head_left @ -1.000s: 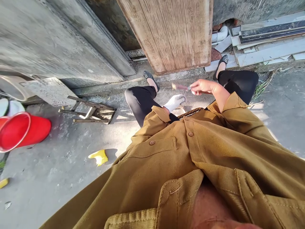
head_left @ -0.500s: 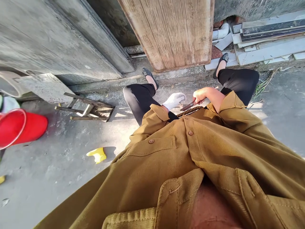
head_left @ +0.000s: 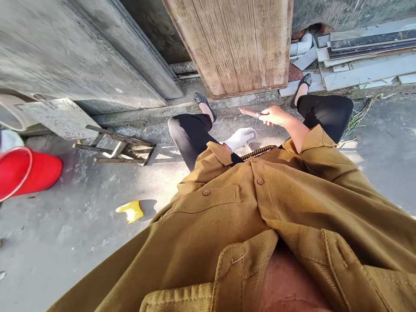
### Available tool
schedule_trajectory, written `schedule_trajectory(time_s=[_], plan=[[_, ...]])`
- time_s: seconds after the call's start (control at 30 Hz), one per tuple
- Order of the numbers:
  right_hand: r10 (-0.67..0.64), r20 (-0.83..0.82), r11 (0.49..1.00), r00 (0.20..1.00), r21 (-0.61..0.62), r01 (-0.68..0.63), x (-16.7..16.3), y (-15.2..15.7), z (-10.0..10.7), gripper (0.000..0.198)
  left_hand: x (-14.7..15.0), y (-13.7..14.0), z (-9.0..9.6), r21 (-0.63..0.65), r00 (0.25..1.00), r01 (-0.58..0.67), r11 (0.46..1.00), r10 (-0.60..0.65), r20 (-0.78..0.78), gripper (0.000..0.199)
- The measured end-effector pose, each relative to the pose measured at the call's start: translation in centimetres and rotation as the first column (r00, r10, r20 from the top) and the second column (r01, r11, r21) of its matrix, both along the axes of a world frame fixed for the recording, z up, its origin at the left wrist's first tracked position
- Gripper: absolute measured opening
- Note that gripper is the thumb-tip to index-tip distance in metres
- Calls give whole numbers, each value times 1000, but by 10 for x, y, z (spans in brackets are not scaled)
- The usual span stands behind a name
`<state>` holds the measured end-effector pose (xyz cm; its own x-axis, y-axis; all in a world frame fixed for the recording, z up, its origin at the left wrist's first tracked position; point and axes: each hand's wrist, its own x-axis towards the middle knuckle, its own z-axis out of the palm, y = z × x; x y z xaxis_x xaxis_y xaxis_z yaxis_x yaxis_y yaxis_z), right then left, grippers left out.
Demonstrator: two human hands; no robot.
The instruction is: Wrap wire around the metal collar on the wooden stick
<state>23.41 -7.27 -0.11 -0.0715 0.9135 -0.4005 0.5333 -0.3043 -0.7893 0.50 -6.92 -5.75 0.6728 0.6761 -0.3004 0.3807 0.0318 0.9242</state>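
concrete yard floor, sunlit, runs to a wooden door. right hand, bare, is raised over the lap and pinched closed on a thin blade-like tool, tip pointing left. gloved left hand rests low between the knees; whether it grips anything i cannot tell. open room lies left, by a toppled stool and red bucket.

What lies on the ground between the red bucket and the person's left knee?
In the head view, a low wooden stool lies tipped on its side on the concrete, between the red bucket and the left knee. The yellow scrap lies nearer the camera.
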Motion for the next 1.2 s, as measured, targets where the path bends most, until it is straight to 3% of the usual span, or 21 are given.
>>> schedule_trajectory(time_s=[0.23, 0.43, 0.53, 0.63, 0.77, 0.87, 0.93, 1.03, 1.13, 1.2], plan=[[126, 287, 989, 950, 38, -142, -1, 6, -15, 20, 5, -2, 7, 35, 997, 4, 999, -2, -71, 14], [123, 328, 988, 937, 48, -146, 0, 6, -16, 21, 6, -2, 3, 6, 999, -29, 1000, 29, 18, 15], [73, 238, 997, 968, 17, -80, 0, 5, -10, 17, 5, -2, 1, -64, 999, -34, 997, 36, 29, 16], [-50, 34, 998, 998, -30, 51, -3, 0, 0, 22, 5, -3, 2, -183, 998, -68, 981, 70, 6, 14], [-156, -294, 988, 943, -56, 146, -7, -10, 14, 24, 5, -3, 1, -274, 996, -60, 960, 77, 49, 16], [-139, -372, 990, 918, -40, 133, -9, -11, 16, 20, 4, -3, -1, -267, 995, -23, 963, 49, 89, 19], [-121, -274, 992, 954, 3, 126, -9, -8, 11, 19, 4, -3, -2, -253, 996, -21, 967, 42, 76, 19], [-22, 63, 997, 998, 76, 17, -6, 0, 0, 15, 4, -2, -1, -165, 999, -41, 985, 43, 10, 17], [154, 418, 981, 895, 45, -190, -6, 2, -8, 16, 4, 0, 1, 57, 997, -1, 998, 5, -71, 17], [323, 510, 944, 797, -109, -313, -7, 0, -10, 12, 3, 3, 3, 210, 988, 68, 975, -37, -148, 20]])
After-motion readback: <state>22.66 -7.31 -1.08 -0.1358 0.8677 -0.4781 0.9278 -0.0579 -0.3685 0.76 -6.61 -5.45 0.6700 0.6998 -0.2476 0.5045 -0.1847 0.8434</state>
